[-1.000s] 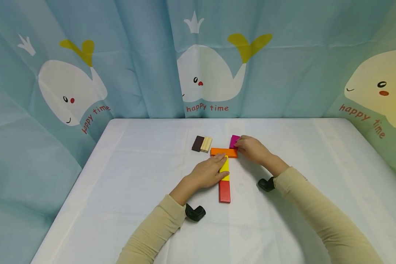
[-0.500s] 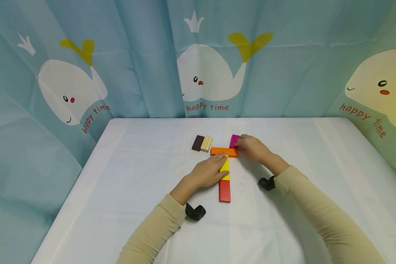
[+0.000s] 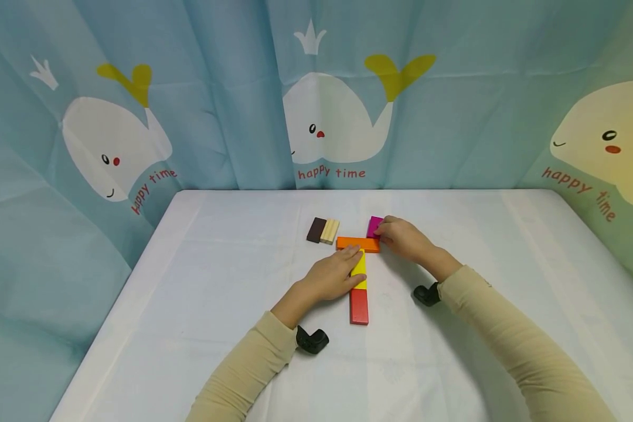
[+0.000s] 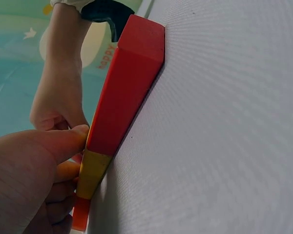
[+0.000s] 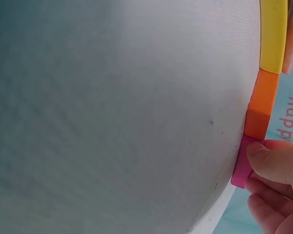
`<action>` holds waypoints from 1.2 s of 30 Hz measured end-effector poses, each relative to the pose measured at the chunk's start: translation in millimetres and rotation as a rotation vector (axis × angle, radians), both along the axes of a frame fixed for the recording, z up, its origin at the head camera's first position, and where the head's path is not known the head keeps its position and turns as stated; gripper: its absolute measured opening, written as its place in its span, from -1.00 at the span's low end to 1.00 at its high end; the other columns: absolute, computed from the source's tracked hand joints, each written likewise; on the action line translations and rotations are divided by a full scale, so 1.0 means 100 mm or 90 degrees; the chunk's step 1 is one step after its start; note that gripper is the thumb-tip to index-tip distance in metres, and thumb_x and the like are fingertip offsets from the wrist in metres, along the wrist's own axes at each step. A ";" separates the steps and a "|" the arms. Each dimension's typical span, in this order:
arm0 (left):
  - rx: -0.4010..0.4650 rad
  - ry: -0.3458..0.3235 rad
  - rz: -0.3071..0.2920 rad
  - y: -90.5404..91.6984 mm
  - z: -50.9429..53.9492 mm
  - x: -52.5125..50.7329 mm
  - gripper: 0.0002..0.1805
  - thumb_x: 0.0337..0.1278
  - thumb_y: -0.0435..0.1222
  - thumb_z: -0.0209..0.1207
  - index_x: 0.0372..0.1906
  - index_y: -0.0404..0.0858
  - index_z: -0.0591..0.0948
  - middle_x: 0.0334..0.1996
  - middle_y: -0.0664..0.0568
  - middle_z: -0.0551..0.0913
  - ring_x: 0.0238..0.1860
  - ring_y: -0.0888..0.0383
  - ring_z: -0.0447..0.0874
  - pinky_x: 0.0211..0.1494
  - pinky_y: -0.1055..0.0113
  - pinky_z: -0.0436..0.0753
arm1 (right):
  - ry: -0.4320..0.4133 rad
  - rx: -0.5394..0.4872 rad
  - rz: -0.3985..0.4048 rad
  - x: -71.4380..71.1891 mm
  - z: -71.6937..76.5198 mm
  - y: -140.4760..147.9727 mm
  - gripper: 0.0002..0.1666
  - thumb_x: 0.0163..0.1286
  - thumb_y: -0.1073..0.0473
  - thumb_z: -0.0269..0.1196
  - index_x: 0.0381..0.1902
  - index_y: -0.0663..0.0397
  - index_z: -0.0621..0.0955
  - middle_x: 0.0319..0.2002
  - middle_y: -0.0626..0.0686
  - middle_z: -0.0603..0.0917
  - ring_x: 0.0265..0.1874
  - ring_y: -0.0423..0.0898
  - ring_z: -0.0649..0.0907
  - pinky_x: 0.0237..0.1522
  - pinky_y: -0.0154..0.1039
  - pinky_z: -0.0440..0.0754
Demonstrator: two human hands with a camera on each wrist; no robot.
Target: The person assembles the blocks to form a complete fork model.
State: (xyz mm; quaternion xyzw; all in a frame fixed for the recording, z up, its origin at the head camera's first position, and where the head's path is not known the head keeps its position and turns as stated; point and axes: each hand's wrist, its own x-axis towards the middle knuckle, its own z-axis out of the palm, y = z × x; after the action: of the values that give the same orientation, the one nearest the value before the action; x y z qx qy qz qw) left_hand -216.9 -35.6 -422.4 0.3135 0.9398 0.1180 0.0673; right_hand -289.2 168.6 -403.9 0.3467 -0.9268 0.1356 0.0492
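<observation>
My left hand (image 3: 329, 275) rests on the yellow block (image 3: 359, 271), its fingers reaching to the orange block (image 3: 369, 244) and its thumb at the yellow block's right side. Below the yellow one, end to end, lies the red block (image 3: 358, 307). The orange block lies crosswise at the far end of the yellow. With thumb and fingers, my right hand (image 3: 403, 239) pinches the magenta block (image 3: 374, 225), which touches the orange block's right end, as the right wrist view shows at the magenta block (image 5: 240, 165). My fingers partly cover it.
A dark brown block (image 3: 316, 230) and a pale ridged wooden block (image 3: 329, 231) lie side by side left of the magenta one. All sit on a white-covered table (image 3: 216, 264). A blue whale-print curtain (image 3: 232, 94) hangs behind the far edge.
</observation>
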 end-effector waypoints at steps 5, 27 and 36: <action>-0.002 0.002 0.000 0.00 -0.01 0.00 -0.35 0.34 0.04 -0.14 0.39 -0.23 0.17 0.39 0.02 0.09 0.38 0.19 -0.04 0.36 0.36 0.01 | -0.001 0.000 0.002 0.01 0.01 0.00 -0.82 0.08 0.47 0.30 -0.29 0.36 0.67 -0.35 0.18 0.61 -0.33 0.08 0.57 -0.12 -0.04 0.57; 0.003 0.022 -0.009 0.02 0.03 0.00 -0.37 0.33 0.02 -0.10 0.36 -0.25 0.23 0.34 -0.02 0.21 0.36 0.11 0.07 0.35 0.26 0.09 | -0.026 0.018 -0.007 -0.01 0.01 0.03 -0.79 0.07 0.46 0.31 -0.26 0.33 0.68 -0.28 0.18 0.59 -0.26 0.07 0.57 -0.10 -0.05 0.57; 0.031 0.043 -0.031 -0.02 0.06 -0.16 -0.48 0.33 -0.04 -0.07 0.27 -0.23 0.39 0.22 0.02 0.40 0.27 0.18 0.27 0.27 0.30 0.26 | 0.009 -0.002 0.033 -0.04 0.03 0.05 -0.79 0.06 0.52 0.27 -0.29 0.35 0.67 -0.33 0.16 0.59 -0.29 0.07 0.56 -0.12 -0.05 0.56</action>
State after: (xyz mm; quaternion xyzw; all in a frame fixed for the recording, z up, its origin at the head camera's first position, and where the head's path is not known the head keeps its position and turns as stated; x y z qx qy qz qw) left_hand -233.2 -37.7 -416.1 0.3415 0.9305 0.1287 0.0308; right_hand -292.8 173.8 -401.2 0.3714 -0.9170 0.1356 0.0523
